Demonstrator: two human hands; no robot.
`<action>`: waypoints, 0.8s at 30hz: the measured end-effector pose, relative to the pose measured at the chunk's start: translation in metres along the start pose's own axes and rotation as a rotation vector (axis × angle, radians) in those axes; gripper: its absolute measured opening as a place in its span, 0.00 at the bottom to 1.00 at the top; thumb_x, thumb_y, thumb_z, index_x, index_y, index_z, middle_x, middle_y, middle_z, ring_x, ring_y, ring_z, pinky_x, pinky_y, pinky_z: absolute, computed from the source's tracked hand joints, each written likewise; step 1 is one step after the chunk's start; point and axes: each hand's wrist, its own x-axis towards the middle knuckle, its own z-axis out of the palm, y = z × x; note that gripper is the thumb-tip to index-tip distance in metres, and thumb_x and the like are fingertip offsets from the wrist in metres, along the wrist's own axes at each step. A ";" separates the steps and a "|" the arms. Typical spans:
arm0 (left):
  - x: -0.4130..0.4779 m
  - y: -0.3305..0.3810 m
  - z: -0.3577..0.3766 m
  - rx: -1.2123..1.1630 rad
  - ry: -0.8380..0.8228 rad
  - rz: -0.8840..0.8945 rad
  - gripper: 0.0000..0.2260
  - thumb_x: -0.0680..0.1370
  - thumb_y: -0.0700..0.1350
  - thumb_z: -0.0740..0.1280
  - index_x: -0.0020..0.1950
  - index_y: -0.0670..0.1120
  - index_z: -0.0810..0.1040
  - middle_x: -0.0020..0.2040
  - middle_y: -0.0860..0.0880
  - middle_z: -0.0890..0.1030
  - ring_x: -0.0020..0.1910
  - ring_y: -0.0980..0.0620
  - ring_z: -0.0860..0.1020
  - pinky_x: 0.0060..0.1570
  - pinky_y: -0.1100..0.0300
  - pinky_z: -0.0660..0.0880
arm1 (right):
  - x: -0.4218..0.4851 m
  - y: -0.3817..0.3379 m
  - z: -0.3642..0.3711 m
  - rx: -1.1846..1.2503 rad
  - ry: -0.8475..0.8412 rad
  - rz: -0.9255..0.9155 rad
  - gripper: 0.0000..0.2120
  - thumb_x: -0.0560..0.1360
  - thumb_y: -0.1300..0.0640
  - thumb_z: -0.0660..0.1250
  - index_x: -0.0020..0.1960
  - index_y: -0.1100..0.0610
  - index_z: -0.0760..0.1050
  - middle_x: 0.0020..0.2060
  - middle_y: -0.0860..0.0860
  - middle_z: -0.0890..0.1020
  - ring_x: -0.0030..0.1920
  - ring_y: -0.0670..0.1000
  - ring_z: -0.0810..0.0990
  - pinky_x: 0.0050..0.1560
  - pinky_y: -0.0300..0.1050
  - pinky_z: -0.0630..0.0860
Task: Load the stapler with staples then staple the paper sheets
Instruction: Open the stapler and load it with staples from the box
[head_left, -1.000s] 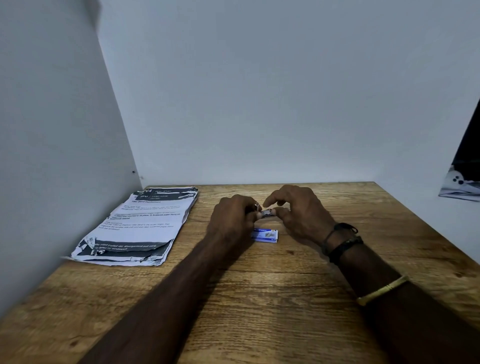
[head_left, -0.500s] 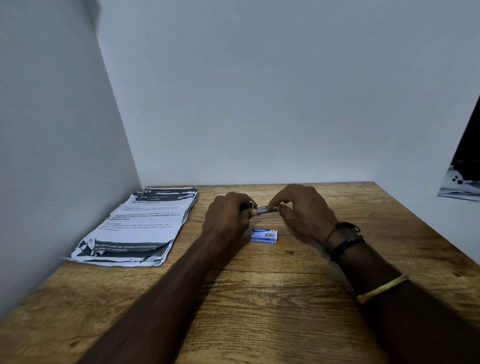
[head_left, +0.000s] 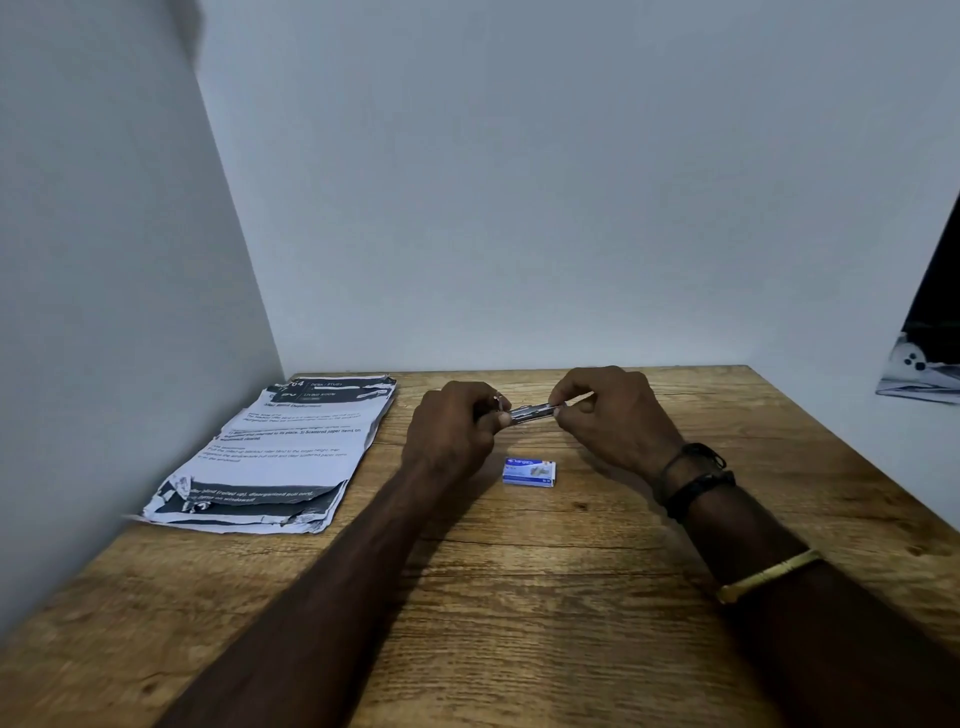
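Above the wooden table (head_left: 519, 597), the left hand (head_left: 452, 431) grips one end of a small metal stapler (head_left: 530, 412); the right hand (head_left: 613, 415) pinches the other end, perhaps its tray. The staple box (head_left: 529, 472) lies just below, the paper stack (head_left: 280, 452) well left.

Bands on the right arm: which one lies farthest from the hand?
The thin gold metal bangle, alone on the forearm. The two black cord bands sit together at the wrist, just behind the right hand.
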 end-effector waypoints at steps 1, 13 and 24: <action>0.000 0.000 0.000 -0.034 0.012 -0.005 0.06 0.74 0.48 0.76 0.50 0.51 0.84 0.43 0.54 0.86 0.46 0.52 0.83 0.49 0.54 0.79 | 0.000 0.001 0.000 0.008 -0.004 -0.005 0.04 0.71 0.60 0.73 0.42 0.51 0.84 0.33 0.41 0.82 0.35 0.42 0.81 0.44 0.41 0.75; -0.002 -0.002 0.000 -0.105 0.003 0.061 0.05 0.74 0.49 0.76 0.47 0.50 0.87 0.44 0.53 0.88 0.44 0.54 0.84 0.50 0.51 0.80 | 0.001 0.002 -0.002 0.008 -0.007 -0.032 0.02 0.72 0.60 0.76 0.44 0.54 0.86 0.31 0.39 0.78 0.34 0.39 0.75 0.38 0.34 0.66; -0.005 0.003 0.000 -0.100 -0.018 0.085 0.06 0.75 0.47 0.75 0.51 0.54 0.85 0.43 0.55 0.88 0.46 0.57 0.85 0.51 0.51 0.81 | 0.002 0.000 -0.003 -0.018 0.031 -0.030 0.02 0.73 0.59 0.76 0.43 0.54 0.86 0.32 0.41 0.78 0.35 0.39 0.75 0.38 0.31 0.66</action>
